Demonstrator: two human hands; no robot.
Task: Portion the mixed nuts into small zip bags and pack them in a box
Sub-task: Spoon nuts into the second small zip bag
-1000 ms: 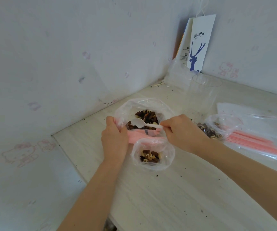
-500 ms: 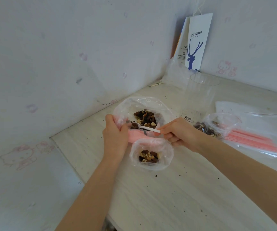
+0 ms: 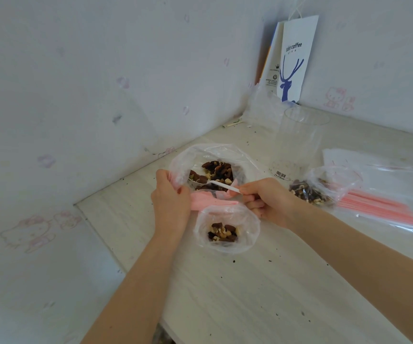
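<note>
My left hand (image 3: pixel 170 199) gripped the near rim of the large bag (image 3: pixel 188 160) together with the pink zip strip of the small zip bag (image 3: pixel 247 234), fingers curled round both. My right hand (image 3: pixel 266 203) pinched the handle of the white spoon (image 3: pixel 222 186), its other fingers curled under. The spoon's bowl lay among the mixed nuts (image 3: pixel 219 170) inside the large bag.

The small zip bag stood open, touching the large one on its near side, with a shallow layer of nuts in its bottom. Both sat near the worktop's (image 3: pixel 250 294) left edge, which ran close beside my left forearm. Between my forearms the worktop lay bare but for crumbs.

Near my right wrist a filled bag (image 3: pixel 324 187) rested against the stack of empty zip bags (image 3: pixel 386 194), with a clear tub (image 3: pixel 299 145) just behind it. A paper bag (image 3: pixel 294 60) leaned in the back corner.

The spoon's bowl was partly buried, so its load, if any, I could not tell. My left fingertips were hidden behind plastic. The worktop's front edge and the stack's right end were cut off from view.
</note>
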